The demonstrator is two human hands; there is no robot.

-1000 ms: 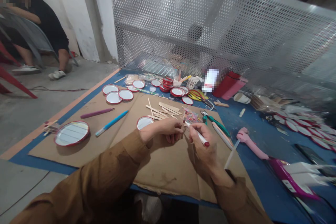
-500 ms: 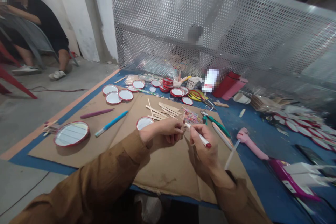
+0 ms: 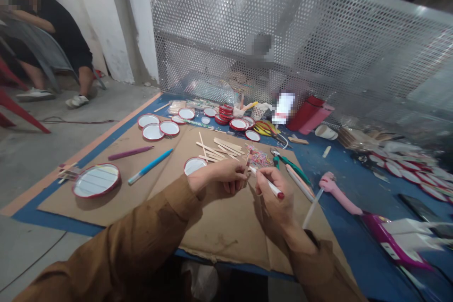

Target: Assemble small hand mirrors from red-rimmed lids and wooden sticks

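My left hand is closed around a small wooden craft stick, which stands up from the fingertips and looks reddish near its top. In my right hand is a white marker with a red end, held like a pen. Its tip points at the stick, though I cannot tell whether they touch. Just beyond my hands, several loose craft sticks lie beside a pile of colourful rubber bands. A round white lid with a red rim is partly hidden behind my left hand.
Cardboard covers the blue table. A banjo-shaped piece, a blue pen and a purple pen lie left. Green-handled pliers, a pink glue gun and a purple power strip lie right. Another person sits far left.
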